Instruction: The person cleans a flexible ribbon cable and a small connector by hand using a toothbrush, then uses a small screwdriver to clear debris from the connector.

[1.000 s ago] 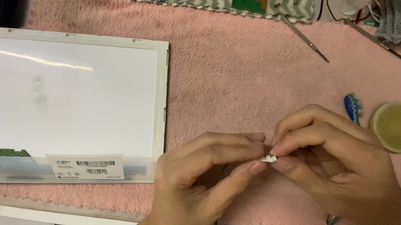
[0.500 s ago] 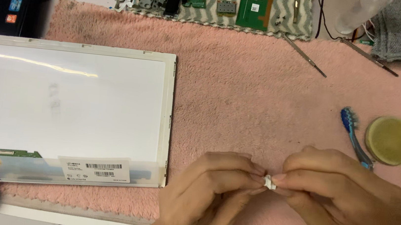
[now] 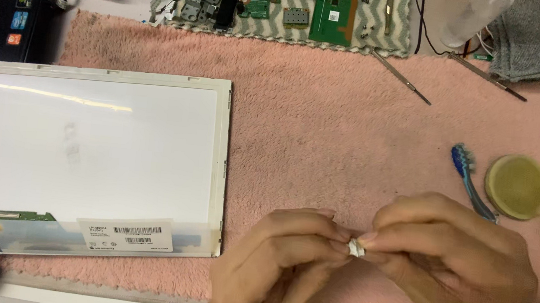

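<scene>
Item in hand: small white scrap [image 3: 357,249], pinched between the fingertips of both hands, low and centre-right over the pink towel [image 3: 325,130]. Its kind cannot be made out; it could be tape, paper or a bit of plastic.

Left hand [image 3: 284,266]: fingers drawn together, thumb and forefinger closed on the left edge of the scrap.

Right hand [image 3: 452,264]: fingers curled, tips clamped on the right edge of the scrap; the two hands meet at that point.

Step, as judged: a fine two-handed working of the scrap, peeling, folding or pulling apart; which one cannot be told. The next move would call for a steady pinch and a small, controlled pull, since the piece is tiny and easily dropped into the towel pile.

Left of the left hand: bare display panel [image 3: 83,152], face-down-looking white back, with a barcode label [image 3: 126,235] at the corner nearest the hand.

Just beyond the right hand: blue toothbrush [image 3: 471,179], then a round yellowish lid [image 3: 518,186]; a second round thing at the right edge is cut off.

Far side of both hands: two thin screwdrivers [image 3: 401,77], circuit boards [image 3: 330,7] and metal brackets on a patterned cloth, small and partly blurred.

Hidden: both palms, the wrists below frame, most of the scrap.
</scene>
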